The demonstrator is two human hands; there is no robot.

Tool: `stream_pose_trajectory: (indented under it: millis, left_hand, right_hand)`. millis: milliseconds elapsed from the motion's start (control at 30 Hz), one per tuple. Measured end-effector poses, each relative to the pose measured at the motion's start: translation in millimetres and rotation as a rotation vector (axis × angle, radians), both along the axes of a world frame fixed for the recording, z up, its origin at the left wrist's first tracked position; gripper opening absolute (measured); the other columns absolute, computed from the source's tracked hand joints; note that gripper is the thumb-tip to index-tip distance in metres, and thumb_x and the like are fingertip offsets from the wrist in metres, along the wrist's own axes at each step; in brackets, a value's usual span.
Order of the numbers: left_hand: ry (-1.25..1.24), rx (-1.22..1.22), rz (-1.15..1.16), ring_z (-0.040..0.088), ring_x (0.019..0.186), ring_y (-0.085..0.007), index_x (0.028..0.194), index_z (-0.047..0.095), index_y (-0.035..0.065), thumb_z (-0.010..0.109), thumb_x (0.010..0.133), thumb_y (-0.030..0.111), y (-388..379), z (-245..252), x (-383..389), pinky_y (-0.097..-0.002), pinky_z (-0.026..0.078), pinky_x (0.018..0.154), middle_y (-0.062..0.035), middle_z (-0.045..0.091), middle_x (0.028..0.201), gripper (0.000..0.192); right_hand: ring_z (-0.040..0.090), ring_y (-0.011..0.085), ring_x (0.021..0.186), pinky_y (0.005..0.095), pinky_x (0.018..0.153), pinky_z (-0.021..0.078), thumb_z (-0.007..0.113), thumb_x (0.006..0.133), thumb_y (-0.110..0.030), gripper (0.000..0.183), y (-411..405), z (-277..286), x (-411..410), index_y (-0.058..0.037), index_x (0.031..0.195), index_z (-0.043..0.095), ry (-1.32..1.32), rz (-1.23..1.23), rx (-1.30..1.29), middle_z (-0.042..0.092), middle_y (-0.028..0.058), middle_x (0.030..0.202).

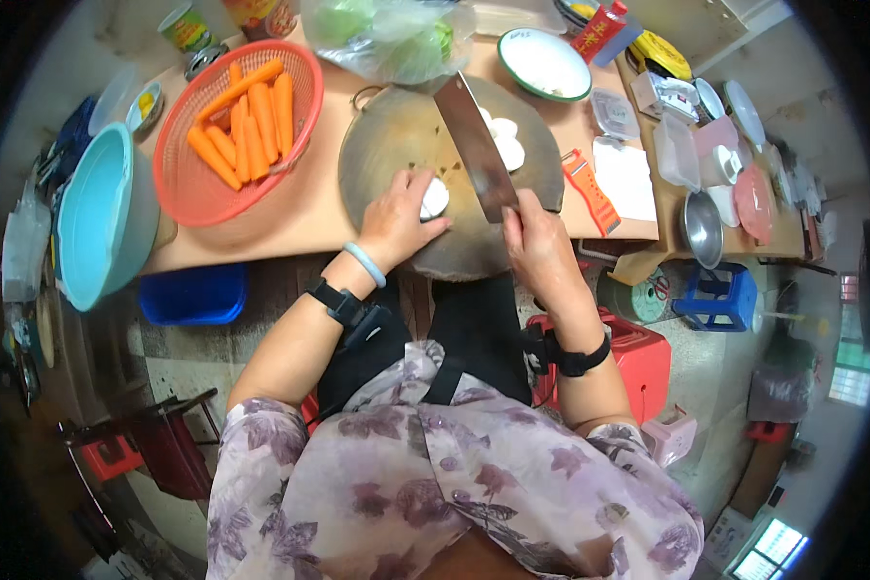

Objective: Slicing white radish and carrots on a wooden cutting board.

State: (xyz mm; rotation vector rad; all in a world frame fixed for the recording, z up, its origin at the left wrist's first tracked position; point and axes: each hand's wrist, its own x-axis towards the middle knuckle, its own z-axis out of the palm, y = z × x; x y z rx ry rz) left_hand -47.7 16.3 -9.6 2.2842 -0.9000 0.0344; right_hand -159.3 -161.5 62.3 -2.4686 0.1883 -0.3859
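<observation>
On the round wooden chopping board (384, 130) my left hand (399, 217) steadies a white, rounded piece of food (435, 200), its fingers and thumb around it. Lines that look like cuts cross the piece. My right hand (540, 243) grips the handle of a cleaver (476, 145). The broad blade stands on edge, tilted, to the right of the held piece and apart from it. Behind the blade lie several other white pieces (510, 154), partly hidden by it. The cleaver's handle is mostly covered by my fingers.
A red plastic basket (165, 163) of peeled carrots (254, 123) stands left, beside a turquoise basin (90, 225). Bagged green vegetables (399, 36) lie behind the board. To the right are a white enamel bowl (544, 61), an orange grater or peeler (591, 192) and white paper (623, 177).
</observation>
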Motion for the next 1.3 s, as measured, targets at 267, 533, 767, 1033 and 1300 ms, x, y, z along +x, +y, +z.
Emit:
stream_pose_trajectory:
  millis: [267,533,767,1033,1300]
  left_hand:
    - [0.023,-0.024,-0.027,0.060,0.094,-0.0357,0.119,0.059,0.0073,0.072,0.081,0.033,-58,12,44,-0.0428,0.050,0.078,-0.0184,0.058,0.104,0.047]
    - [0.299,-0.385,0.007,0.065,0.080,-0.0237,0.115,0.057,-0.0039,0.071,0.084,0.037,-211,39,153,-0.0359,0.053,0.070,-0.0166,0.066,0.091,0.053]
    - [0.577,-0.424,0.069,0.066,0.071,-0.0200,0.142,0.036,-0.0040,0.065,0.088,0.041,-245,25,170,-0.0301,0.053,0.054,-0.0208,0.067,0.100,0.077]
    - [0.194,-0.154,-0.099,0.057,0.082,-0.0127,0.120,0.055,-0.0029,0.072,0.086,0.027,-143,18,141,-0.0263,0.050,0.064,-0.0088,0.059,0.094,0.048]
    - [0.463,-0.088,0.160,0.052,0.060,-0.0078,0.091,0.053,0.0029,0.076,0.083,0.027,-92,-2,61,-0.0234,0.043,0.052,-0.0007,0.054,0.071,0.034]
  right_hand:
    - [0.060,0.0460,0.073,0.0476,0.061,0.0471,0.054,0.093,-0.008,0.011,-55,-6,-38,0.0006,0.097,0.048,0.027,-0.141,0.285,0.060,0.0260,0.074]
    - [0.064,0.0307,0.062,0.0383,0.058,0.0481,0.051,0.095,-0.009,0.012,-95,-1,-57,0.0013,0.099,0.052,0.118,-0.348,0.494,0.061,0.0168,0.069]
    - [0.065,0.0303,0.063,0.0378,0.059,0.0490,0.052,0.094,-0.009,0.013,-110,-19,-67,0.0009,0.103,0.052,0.139,-0.361,0.451,0.062,0.0169,0.070]
    - [0.063,0.0395,0.069,0.0405,0.061,0.0484,0.052,0.094,-0.009,0.013,-115,-26,-67,0.0022,0.101,0.053,0.072,-0.325,0.444,0.061,0.0224,0.074]
    - [0.062,0.0445,0.077,0.0447,0.063,0.0476,0.053,0.093,-0.009,0.017,-96,-30,-71,0.0012,0.107,0.053,0.151,-0.258,0.466,0.061,0.0257,0.079]
